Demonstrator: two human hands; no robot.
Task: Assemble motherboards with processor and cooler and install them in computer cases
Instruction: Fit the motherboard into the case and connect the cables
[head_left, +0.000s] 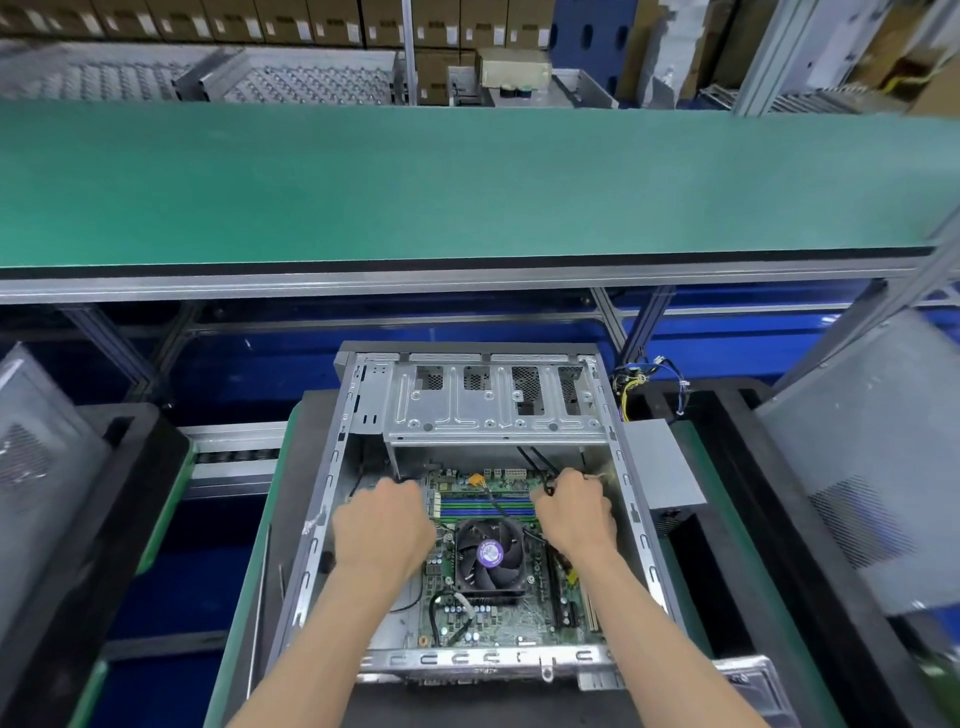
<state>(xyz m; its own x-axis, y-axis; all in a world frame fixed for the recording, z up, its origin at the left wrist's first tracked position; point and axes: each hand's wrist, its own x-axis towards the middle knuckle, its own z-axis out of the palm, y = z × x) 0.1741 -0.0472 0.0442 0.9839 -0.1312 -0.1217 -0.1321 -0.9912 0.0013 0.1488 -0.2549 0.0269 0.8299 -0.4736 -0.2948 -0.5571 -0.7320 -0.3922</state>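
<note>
Two hands are down inside the open computer case (467, 499) at the lower centre of the frame, and the motherboard (498, 613) lies flat on the case floor with its cooler (488, 553) already mounted, the fan with its purple label facing up at you. Your left hand (382, 525) sits curled at the board's left edge, just under the drive cage (493, 400); whether that grip is closed on anything, you cannot tell from here, since the fingers are tucked out of sight. Your right hand (574, 512) is at the board's upper right corner, fingers curled and pinching a black cable (540, 462) that runs down from under the cage.

By the look of it, the board is seated and you are onto routing leads. Treat that board as stiff but fragile: thin laminate, bristling with small capacitors and pins, so if you must shift it, take it by the bare edges, never by the cooler or the blue and green memory slots (488, 506). The cable is soft and springy; hold it close to its plug so it goes where you aim it. Mind the case's sheet-metal rim, which may be sharp against your wrists.

Off to the right, a bundle of coloured wires (641, 376) hangs outside the case wall, and a green desk (467, 182) fills the upper half of the frame.
</note>
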